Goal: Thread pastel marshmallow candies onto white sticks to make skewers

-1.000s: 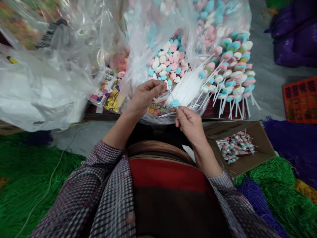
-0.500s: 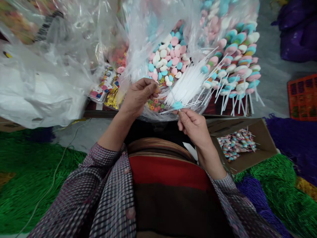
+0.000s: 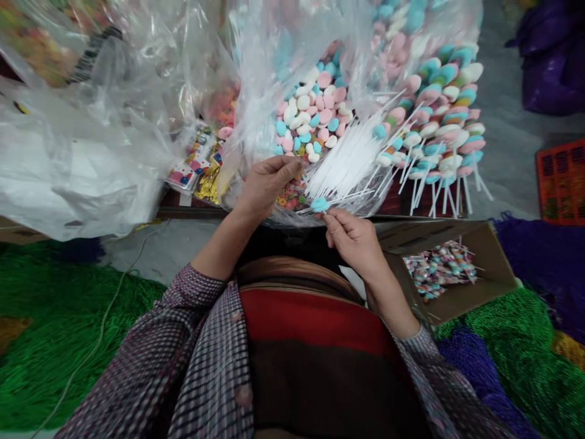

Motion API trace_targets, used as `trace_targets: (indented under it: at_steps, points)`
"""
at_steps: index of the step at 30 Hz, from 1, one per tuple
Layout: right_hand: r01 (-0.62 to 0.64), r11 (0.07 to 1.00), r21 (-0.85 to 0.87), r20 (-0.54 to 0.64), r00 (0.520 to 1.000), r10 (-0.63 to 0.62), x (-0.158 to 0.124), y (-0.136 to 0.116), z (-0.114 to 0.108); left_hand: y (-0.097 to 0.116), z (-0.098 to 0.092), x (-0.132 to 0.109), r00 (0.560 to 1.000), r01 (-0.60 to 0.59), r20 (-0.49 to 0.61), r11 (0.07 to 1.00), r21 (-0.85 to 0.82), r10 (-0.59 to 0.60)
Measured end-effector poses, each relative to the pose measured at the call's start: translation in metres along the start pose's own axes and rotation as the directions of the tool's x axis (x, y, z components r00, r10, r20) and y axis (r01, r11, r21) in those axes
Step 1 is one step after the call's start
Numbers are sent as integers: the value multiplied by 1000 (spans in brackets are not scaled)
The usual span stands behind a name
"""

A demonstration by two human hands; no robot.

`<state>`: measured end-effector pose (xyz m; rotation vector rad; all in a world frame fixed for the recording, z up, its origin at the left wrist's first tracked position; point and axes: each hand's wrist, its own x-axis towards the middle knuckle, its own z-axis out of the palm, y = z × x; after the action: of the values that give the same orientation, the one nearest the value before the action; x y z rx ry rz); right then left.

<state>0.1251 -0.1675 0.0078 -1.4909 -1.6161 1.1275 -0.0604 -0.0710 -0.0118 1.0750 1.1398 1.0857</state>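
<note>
My right hand (image 3: 351,236) is closed in a pinch on a thin white candy stick, with a light-blue candy (image 3: 319,205) threaded on it just above the fingertips. Opposite it, my left hand (image 3: 269,186) pinches a small orange gummy candy (image 3: 299,173) that the fingers mostly cover, close by the upper end of the stick. Under both hands lies a clear plastic bag holding small gummy rings (image 3: 292,199), white sticks (image 3: 342,158) and a heap of pink, white and blue candies (image 3: 315,110).
Finished candy skewers (image 3: 450,131) are stacked at the table's right, their sticks jutting past the edge. Below stands a cardboard box (image 3: 496,268) with wrapped candy sticks. Plastic bags (image 3: 82,164) and gold ties (image 3: 210,183) lie at left. An orange crate (image 3: 562,183) is far right.
My left hand has moved right and slightly down, bringing the orange gummy candy to the stick's upper end. My right hand has shifted slightly left and down with the blue candy.
</note>
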Motion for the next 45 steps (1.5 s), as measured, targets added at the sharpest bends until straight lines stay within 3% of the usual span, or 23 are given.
trace_targets:
  at_steps: [12,17,21,23,25,27,29,33,37,39,42,45]
  points:
    - [14,993,-116,23,1000,-12,-5,2,-4,-2,0,-8,978,-128,177,988,83,112]
    - [-26,1000,-7,15,1000,27,-2,3,3,-14,12,-18,967,-14,256,999,29,6]
    - [-111,982,152,-48,992,120,0,6,6,-18,12,-10,980,-121,177,982,147,94]
    - [-127,966,227,-89,985,151,0,6,3,-16,6,7,969,-239,135,922,305,207]
    - [-131,953,274,-119,978,169,1,4,0,-16,2,29,938,-343,134,792,504,321]
    - [-129,948,291,-134,976,174,1,3,-2,-18,1,49,919,-382,196,653,654,342]
    - [-128,948,293,-137,975,174,1,3,-2,-23,3,62,918,-385,220,606,696,331]
    - [-127,941,313,-147,973,181,1,6,-1,-33,8,72,912,-402,234,619,674,338]
    - [-124,942,312,-130,977,171,3,8,-2,-27,3,71,921,-387,228,662,642,317]
    - [-114,949,295,-122,980,156,4,7,-3,-18,0,65,942,-336,193,777,532,275]
    - [-88,964,249,-102,988,117,6,7,-2,-2,-3,47,979,-174,142,956,236,143]
    - [-60,980,189,-82,994,77,8,6,0,7,0,31,987,-26,158,999,36,20]
